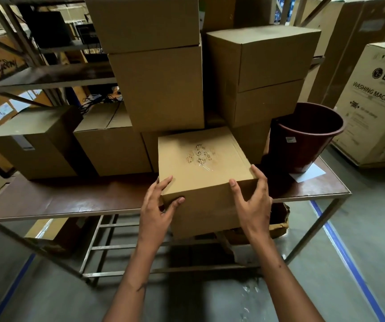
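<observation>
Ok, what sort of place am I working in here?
Most likely a warehouse or stockroom: plain cardboard boxes stacked on a metal-framed table, a washing machine carton standing on the floor, and blue floor lines.

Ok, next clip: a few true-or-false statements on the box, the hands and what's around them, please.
1. Both hands grip the small box: left hand at its near left corner, right hand at its near right corner. True.
2. The small box's top flaps stand open. False: the top is closed, with a scuffed patch in the middle.
3. A dark red bucket stands on the table, right of the small box. True.
4. The big carton at far right reads "refrigerator". False: it reads "LG washing machine".
</observation>
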Tool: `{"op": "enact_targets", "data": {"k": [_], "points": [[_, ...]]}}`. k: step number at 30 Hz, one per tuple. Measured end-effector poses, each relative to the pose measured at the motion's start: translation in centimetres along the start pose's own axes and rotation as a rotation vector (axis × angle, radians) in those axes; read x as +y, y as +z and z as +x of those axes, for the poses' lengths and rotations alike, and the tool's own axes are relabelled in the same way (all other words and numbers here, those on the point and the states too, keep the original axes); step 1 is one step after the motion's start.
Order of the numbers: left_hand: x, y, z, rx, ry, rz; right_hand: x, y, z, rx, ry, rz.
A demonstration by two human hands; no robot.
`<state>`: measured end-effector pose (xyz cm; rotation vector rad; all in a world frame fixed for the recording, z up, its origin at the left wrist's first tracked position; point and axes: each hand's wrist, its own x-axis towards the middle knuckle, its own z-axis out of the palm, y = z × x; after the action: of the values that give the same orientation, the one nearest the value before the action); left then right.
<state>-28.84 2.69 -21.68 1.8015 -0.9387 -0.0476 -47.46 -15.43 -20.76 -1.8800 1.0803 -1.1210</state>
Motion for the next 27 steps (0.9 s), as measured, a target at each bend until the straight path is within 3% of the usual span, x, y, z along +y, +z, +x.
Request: {"op": "enact_targets", "data": {"k": [3, 6, 12, 20, 24, 27], "points": [[0.2, 0.0, -0.1, 0.005, 0.015, -0.059, 0.0, -0.2, -0.1, 0.006, 0.096, 0.088], [0.1, -0.1, -0.8, 0.015, -0.017, -0.154, -0.8, -0.5, -0.6, 0.031, 0.074, 0.084], [-0.1, -0.2, -3.4, 0.102, -0.140, -0.391, -5.3, -0.6, -1.4, 0.193, -0.268, -0.036], [-2.4, 0.0, -5.8, 0.153, -0.304, -0.448, -8.4, 1.2, -2.0, 0.023, -0.584, -0.148], [-3.2, -0.5, -6.1, 0.151, -0.336, -0.499, -8.1, 1.9, -2.5, -0.017, -0.580, -0.103], [-2.6, -0.6, -5.7, 0.194, -0.299, -0.495, -8.3, 1.7, -2.3, 0.047, -0.456, -0.012]]}}
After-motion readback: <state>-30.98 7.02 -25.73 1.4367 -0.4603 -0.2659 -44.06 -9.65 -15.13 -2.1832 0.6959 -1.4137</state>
